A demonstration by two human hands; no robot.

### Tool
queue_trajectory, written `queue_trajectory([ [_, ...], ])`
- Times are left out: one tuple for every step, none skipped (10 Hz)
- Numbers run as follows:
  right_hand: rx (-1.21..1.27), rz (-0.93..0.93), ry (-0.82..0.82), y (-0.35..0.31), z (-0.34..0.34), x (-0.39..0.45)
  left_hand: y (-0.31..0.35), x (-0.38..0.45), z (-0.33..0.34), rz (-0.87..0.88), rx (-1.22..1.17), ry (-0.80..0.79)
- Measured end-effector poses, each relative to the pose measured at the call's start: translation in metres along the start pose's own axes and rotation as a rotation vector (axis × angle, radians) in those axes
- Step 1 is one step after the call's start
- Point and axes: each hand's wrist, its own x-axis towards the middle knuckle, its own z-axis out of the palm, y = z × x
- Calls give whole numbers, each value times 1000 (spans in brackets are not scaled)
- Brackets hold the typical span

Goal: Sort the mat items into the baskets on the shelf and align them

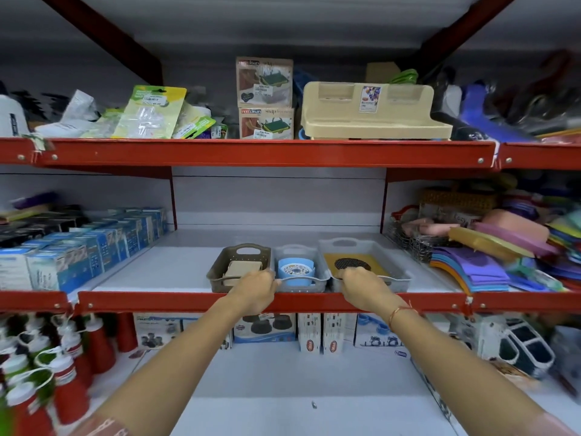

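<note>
On the red shelf (pixel 195 302), three baskets sit side by side. Left hand (pixel 256 289) grips the brown basket (pixel 220 265) rim; right hand (pixel 361 286) clasps the wide grey basket (pixel 397 267) rim beside the small grey basket (pixel 303 283).

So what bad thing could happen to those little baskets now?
1. The three baskets sit close to the shelf's red front edge. If the left hand on the brown basket or the right hand on the big grey basket pulls, one could tip off.
2. The small grey basket between them might get squeezed crooked.
3. The black round mat lies loose and may slide.
</note>
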Motion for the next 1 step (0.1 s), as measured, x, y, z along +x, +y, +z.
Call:
queue_trajectory([
  [70,-32,242,-13,-21,-8,14,-2,-17,71,-9,214],
])
